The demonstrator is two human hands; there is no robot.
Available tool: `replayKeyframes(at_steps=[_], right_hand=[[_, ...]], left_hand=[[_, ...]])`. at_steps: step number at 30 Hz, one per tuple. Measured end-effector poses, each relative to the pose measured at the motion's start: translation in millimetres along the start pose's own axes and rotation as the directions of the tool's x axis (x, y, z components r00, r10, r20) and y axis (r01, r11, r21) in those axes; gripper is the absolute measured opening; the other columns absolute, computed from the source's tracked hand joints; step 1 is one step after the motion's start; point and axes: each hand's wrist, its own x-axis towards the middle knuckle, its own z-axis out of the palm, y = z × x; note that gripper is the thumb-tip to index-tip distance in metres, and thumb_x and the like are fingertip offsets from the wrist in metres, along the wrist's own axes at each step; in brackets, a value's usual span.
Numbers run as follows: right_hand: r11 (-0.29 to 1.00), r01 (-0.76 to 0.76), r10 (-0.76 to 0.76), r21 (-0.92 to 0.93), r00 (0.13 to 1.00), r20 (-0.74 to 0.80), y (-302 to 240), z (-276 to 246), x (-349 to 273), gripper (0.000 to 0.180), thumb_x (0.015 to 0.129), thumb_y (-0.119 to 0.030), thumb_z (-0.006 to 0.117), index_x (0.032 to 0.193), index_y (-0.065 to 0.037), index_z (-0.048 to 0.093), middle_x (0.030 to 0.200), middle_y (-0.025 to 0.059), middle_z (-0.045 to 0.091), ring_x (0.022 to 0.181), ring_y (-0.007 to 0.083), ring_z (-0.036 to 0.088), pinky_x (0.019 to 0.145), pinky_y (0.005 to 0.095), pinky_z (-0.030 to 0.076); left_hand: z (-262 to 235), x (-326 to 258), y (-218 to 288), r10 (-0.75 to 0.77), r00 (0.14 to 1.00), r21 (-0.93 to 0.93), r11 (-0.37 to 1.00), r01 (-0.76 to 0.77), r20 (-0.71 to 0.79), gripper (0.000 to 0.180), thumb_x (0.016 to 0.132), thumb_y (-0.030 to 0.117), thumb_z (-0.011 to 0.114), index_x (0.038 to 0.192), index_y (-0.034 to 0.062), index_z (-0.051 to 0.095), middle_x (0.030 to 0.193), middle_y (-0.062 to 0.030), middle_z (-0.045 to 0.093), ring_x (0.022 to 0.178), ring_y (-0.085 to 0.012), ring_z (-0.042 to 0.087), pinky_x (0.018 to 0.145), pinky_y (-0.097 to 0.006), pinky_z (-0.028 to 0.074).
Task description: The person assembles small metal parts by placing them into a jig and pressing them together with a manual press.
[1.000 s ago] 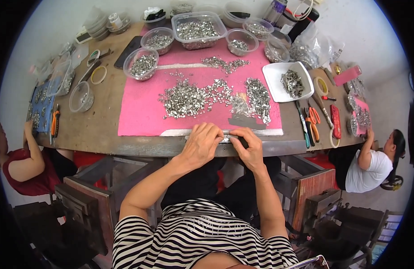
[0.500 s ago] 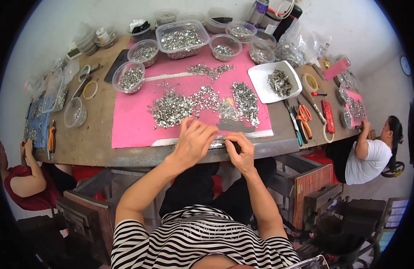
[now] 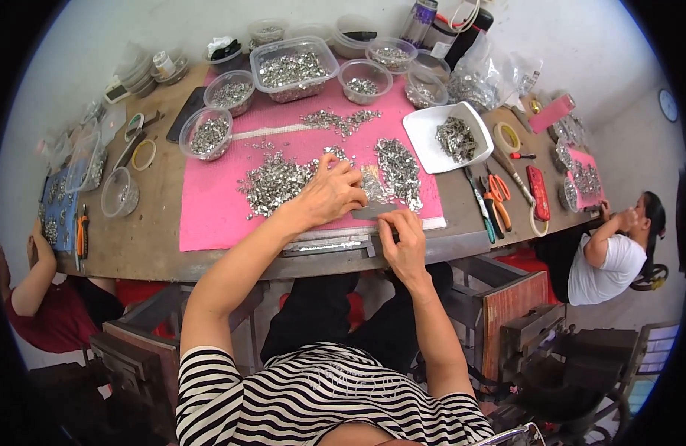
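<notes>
Worktop (image 3: 146, 230): carries a pink mat (image 3: 209, 201). White tray (image 3: 423, 147) at the mat's right side, holding metal pieces. Silver pile (image 3: 272, 186) on the mat, left of the hands. Hands apart: left hand (image 3: 332, 193) over the mat, right hand (image 3: 406, 244) beside the right end of a metal rail (image 3: 326, 247) at the near edge; grip of either cannot be determined. Grey strip (image 3: 368, 213): below the left fingertips.

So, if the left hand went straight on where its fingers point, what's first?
Left hand: likely the small patch of thin silvery pieces on the pink mat, just to its right; depth is unclear, it may pass above.
</notes>
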Motion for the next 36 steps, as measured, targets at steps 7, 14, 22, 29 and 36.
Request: replayKeyframes(at_steps=[7,14,22,29,36], right_hand=[[0.978,0.061,-0.053,-0.198,0.998,0.045,3.0,12.6,20.3,0.012,0.085,-0.002,0.072,0.096,-0.003,0.068,0.092,0.0109,0.060,0.089,0.0304,0.059,0.079,0.0432,0.043],[0.983,-0.032,0.069,-0.181,0.976,0.205,11.5,8.4,42.1,0.010,0.082,-0.005,0.075,0.087,-0.001,0.068,0.084,0.0147,0.062,0.084,0.0347,0.061,0.077,0.0451,0.046],[0.965,0.108,0.000,-0.238,0.911,0.413,10.9,5.8,53.4,0.014,0.084,-0.007,0.073,0.088,0.001,0.063,0.091,0.0201,0.065,0.088,0.0389,0.061,0.081,0.0494,0.047],[0.997,-0.064,0.074,-0.040,0.933,0.351,3.4,-5.4,43.2,0.012,0.089,-0.003,0.067,0.092,0.002,0.056,0.088,0.0200,0.063,0.086,0.0403,0.060,0.079,0.0493,0.046],[0.947,-0.268,0.215,0.178,0.939,0.270,-12.0,-17.9,22.8,0.012,0.095,-0.001,0.065,0.107,0.002,0.064,0.085,0.0103,0.068,0.078,0.0148,0.064,0.072,0.0309,0.051]], left_hand=[[15.2,-3.8,2.6,0.003,0.996,0.059,0.998,0.002,-0.087,0.012,0.085,0.022,0.076,0.089,0.0111,0.072,0.097,-0.0039,0.060,0.105,-0.0231,0.056,0.105,-0.053,0.033],[19.7,-1.9,10.2,-0.011,0.992,0.078,0.997,0.020,-0.123,0.012,0.089,0.015,0.069,0.096,0.0051,0.067,0.097,-0.0063,0.059,0.105,-0.0249,0.056,0.104,-0.051,0.034],[2.3,-48.2,54.2,-0.253,0.937,-0.162,0.962,0.218,-0.242,0.006,0.090,0.007,0.063,0.094,0.0054,0.058,0.093,-0.0090,0.057,0.093,-0.0279,0.056,0.090,-0.044,0.038],[6.8,-67.6,85.0,-0.351,0.898,-0.240,0.926,0.292,-0.265,0.007,0.089,0.002,0.064,0.092,0.0042,0.058,0.090,-0.0095,0.057,0.087,-0.0299,0.056,0.082,-0.041,0.041],[10.1,-70.2,84.0,-0.345,0.895,-0.202,0.934,0.296,-0.282,0.009,0.088,0.002,0.065,0.092,0.0046,0.058,0.092,-0.0103,0.056,0.087,-0.0303,0.055,0.081,-0.042,0.041]])
